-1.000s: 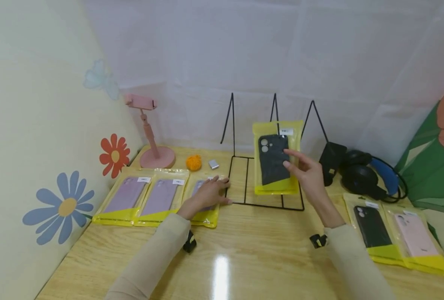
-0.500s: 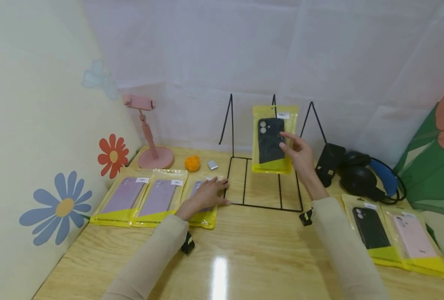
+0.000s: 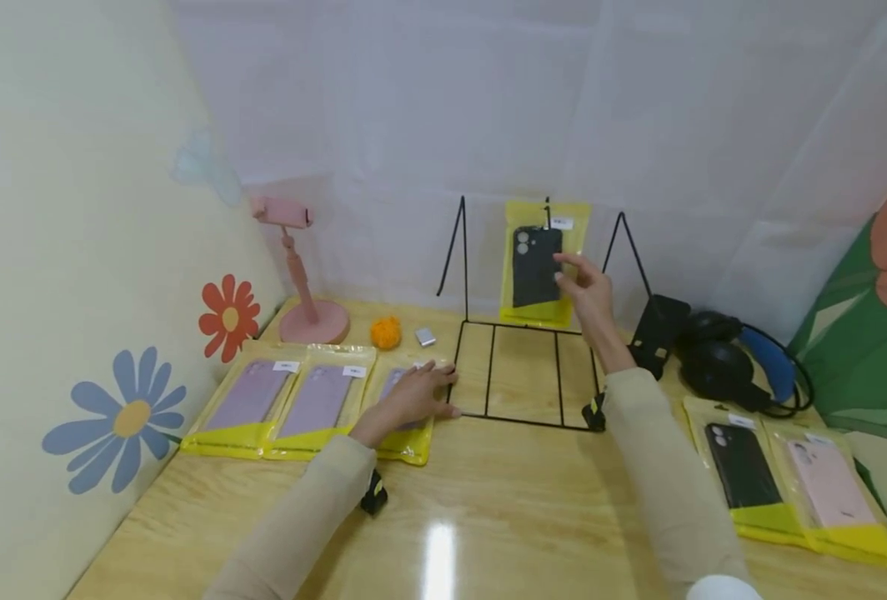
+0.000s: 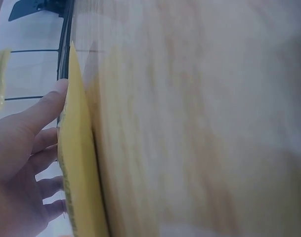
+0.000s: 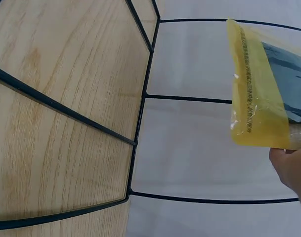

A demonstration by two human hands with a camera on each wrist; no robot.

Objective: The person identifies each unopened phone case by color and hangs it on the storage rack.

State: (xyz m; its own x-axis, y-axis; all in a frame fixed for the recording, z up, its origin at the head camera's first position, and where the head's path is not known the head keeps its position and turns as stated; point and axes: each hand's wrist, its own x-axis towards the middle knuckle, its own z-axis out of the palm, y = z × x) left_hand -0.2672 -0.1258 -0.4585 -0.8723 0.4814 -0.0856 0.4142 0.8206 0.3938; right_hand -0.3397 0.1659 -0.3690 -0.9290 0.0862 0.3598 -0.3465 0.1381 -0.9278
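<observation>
Packet (image 3: 537, 268) with black phone case inside, yellow-edged and upright, right of centre in the head view, at the middle prong of black wire rack (image 3: 490, 371); cannot tell whether hooked on. Pinched by its right side between thumb and fingers of right hand (image 3: 592, 302). In the right wrist view, yellow end of it at upper right. Left hand (image 3: 413, 396) with fingers loosely spread, resting on the rightmost of 3 purple-case packets (image 3: 316, 400), left of centre, thumb beside the rack's edge. Above these in the frame, orange ball (image 3: 386, 333), small silver item (image 3: 424, 337) and, farther left, pink phone stand (image 3: 299, 275). At right, headphones (image 3: 717, 367) with blue band; at lower right, 2 more packets (image 3: 747, 467), black-case and pink-case. Underneath, wooden table (image 3: 518, 508).
</observation>
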